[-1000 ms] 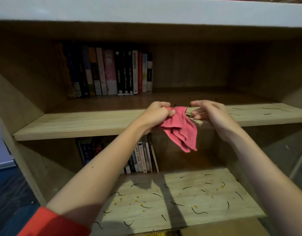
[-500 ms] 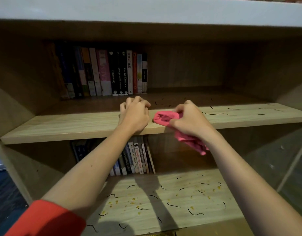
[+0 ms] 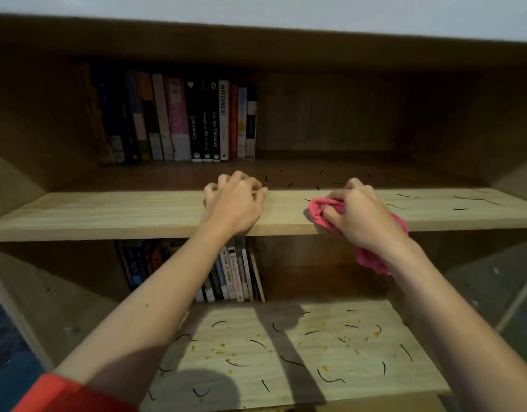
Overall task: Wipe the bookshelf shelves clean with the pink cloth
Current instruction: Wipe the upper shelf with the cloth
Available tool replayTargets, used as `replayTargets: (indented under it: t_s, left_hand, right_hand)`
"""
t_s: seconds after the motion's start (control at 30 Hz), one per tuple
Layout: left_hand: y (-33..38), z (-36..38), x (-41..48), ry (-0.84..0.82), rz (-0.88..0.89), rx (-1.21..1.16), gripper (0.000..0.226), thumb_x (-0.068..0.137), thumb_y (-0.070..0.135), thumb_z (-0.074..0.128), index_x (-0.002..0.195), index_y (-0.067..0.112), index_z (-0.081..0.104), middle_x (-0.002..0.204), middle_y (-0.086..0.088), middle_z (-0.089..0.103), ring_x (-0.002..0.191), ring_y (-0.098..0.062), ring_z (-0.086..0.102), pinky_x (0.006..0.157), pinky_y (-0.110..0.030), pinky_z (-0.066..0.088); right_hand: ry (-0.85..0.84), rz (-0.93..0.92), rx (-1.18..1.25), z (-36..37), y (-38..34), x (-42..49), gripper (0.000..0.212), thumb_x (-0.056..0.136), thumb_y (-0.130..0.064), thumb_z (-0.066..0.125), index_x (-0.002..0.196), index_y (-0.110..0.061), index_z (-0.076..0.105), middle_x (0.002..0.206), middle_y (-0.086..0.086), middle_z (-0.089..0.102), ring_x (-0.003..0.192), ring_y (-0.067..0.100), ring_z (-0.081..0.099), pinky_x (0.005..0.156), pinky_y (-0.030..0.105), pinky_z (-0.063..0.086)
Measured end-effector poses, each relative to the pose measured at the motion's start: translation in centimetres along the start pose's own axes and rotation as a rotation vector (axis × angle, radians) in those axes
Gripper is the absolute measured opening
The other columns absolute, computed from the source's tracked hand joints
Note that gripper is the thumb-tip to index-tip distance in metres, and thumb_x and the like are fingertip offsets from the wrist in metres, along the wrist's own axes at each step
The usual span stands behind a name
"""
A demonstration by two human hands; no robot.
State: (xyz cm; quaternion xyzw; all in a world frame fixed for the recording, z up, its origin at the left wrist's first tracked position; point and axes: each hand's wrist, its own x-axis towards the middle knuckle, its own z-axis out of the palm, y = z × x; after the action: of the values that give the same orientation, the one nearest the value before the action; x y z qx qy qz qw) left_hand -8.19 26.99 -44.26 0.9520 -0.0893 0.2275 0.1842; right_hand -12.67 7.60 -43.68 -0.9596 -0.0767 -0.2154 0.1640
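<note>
The wooden bookshelf has an upper shelf at hand height and a lower shelf below it. My right hand grips the bunched pink cloth on the upper shelf's front right part; a tail of the cloth hangs over the edge under my wrist. My left hand rests on the same shelf to the left, fingers curled with tips on the wood, holding nothing. Thin black strands lie on the upper shelf right of and behind the cloth. The lower shelf carries many black strands and yellow crumbs.
A row of upright books fills the back left of the upper shelf. More books stand at the back of the lower shelf. The shelf's side walls close in both ends. Dark floor shows at both sides.
The cloth passed from my left hand to my right, which then slid it rightward along the upper shelf. My left hand settled on the shelf board and has stayed there.
</note>
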Motion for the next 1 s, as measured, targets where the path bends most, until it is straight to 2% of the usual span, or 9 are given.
replayTargets:
  t_s: [0.17, 0.27, 0.37, 0.5, 0.63, 0.7, 0.77, 0.87, 1.0]
  left_hand:
    - [-0.2, 0.3, 0.5, -0.090, -0.046, 0.017, 0.047, 0.097, 0.049, 0.028, 0.134, 0.027, 0.046, 0.142, 0.001, 0.038, 0.133, -0.022, 0.025, 0.110, -0.046, 0.014]
    - [0.4, 0.2, 0.4, -0.090, -0.001, 0.101, 0.046, 0.099, 0.046, 0.026, 0.139, 0.027, 0.039, 0.145, 0.003, 0.033, 0.136, -0.021, 0.020, 0.111, -0.047, 0.006]
    - [2.1, 0.1, 0.5, -0.088, 0.105, 0.171, 0.042, 0.099, 0.040, 0.032, 0.139, 0.026, 0.040, 0.148, 0.003, 0.030, 0.137, -0.021, 0.018, 0.112, -0.048, 0.003]
    - [4.1, 0.7, 0.8, -0.138, 0.153, 0.047, 0.038, 0.099, 0.038, 0.036, 0.134, 0.029, 0.047, 0.147, 0.006, 0.031, 0.136, -0.018, 0.019, 0.111, -0.046, 0.003]
    - [3.6, 0.3, 1.1, -0.157, 0.210, 0.030, 0.035, 0.097, 0.034, 0.040, 0.130, 0.030, 0.050, 0.146, 0.008, 0.033, 0.136, -0.017, 0.018, 0.112, -0.047, 0.001]
    - [3.2, -0.7, 1.7, -0.178, 0.230, 0.014, 0.033, 0.097, 0.032, 0.042, 0.128, 0.030, 0.052, 0.144, 0.008, 0.036, 0.136, -0.018, 0.019, 0.111, -0.047, 0.002]
    - [3.1, -1.4, 2.2, -0.207, 0.217, -0.012, 0.032, 0.097, 0.032, 0.043, 0.127, 0.030, 0.053, 0.143, 0.006, 0.038, 0.135, -0.019, 0.021, 0.111, -0.047, 0.005]
    - [3.1, -0.7, 2.1, -0.237, 0.213, -0.051, 0.033, 0.097, 0.034, 0.041, 0.129, 0.031, 0.051, 0.145, 0.007, 0.036, 0.136, -0.019, 0.020, 0.111, -0.046, 0.004]
    - [3.0, 1.4, 1.4, -0.170, 0.234, -0.085, 0.037, 0.097, 0.041, 0.037, 0.129, 0.030, 0.051, 0.146, 0.009, 0.035, 0.137, -0.015, 0.020, 0.112, -0.047, 0.001]
  right_hand:
    - [0.056, -0.055, -0.002, 0.5, 0.8, 0.4, 0.043, 0.086, -0.050, 0.053, 0.109, -0.015, 0.063, 0.107, 0.001, 0.030, 0.104, 0.014, 0.030, 0.095, 0.031, 0.039]
    - [0.074, -0.076, -0.003, 0.7, 0.6, 0.4, 0.051, 0.083, -0.061, 0.050, 0.109, -0.019, 0.064, 0.106, -0.002, 0.029, 0.100, 0.010, 0.028, 0.086, 0.025, 0.035]
    - [0.036, -0.067, 0.013, 0.6, 0.6, 0.8, 0.041, 0.088, -0.050, 0.052, 0.114, -0.021, 0.063, 0.103, -0.006, 0.035, 0.097, 0.010, 0.030, 0.085, 0.029, 0.035]
    - [0.038, -0.079, 0.037, 0.5, 0.8, 0.6, 0.036, 0.091, -0.041, 0.054, 0.119, -0.020, 0.063, 0.101, -0.005, 0.040, 0.097, 0.012, 0.033, 0.086, 0.031, 0.035]
    - [0.040, -0.036, 0.082, -0.8, 1.1, 0.2, 0.028, 0.088, -0.033, 0.060, 0.113, -0.022, 0.065, 0.099, -0.004, 0.045, 0.098, 0.015, 0.045, 0.081, 0.030, 0.038]
    - [0.050, 0.009, 0.084, -1.4, 1.5, -0.3, 0.024, 0.088, -0.030, 0.061, 0.110, -0.022, 0.062, 0.102, -0.003, 0.046, 0.096, 0.012, 0.044, 0.077, 0.026, 0.037]
    - [0.074, 0.055, 0.069, -1.5, 1.6, -0.6, 0.022, 0.088, -0.029, 0.062, 0.109, -0.021, 0.063, 0.105, -0.002, 0.047, 0.097, 0.014, 0.047, 0.077, 0.026, 0.039]
    - [0.158, 0.137, 0.032, -1.0, 1.2, -0.6, 0.027, 0.087, -0.030, 0.063, 0.110, -0.017, 0.066, 0.117, 0.005, 0.042, 0.099, 0.015, 0.045, 0.086, 0.030, 0.045]
    - [0.187, 0.029, -0.051, -0.1, 0.7, -1.3, 0.033, 0.091, -0.037, 0.056, 0.113, -0.015, 0.066, 0.122, 0.002, 0.038, 0.102, 0.012, 0.044, 0.084, 0.026, 0.042]
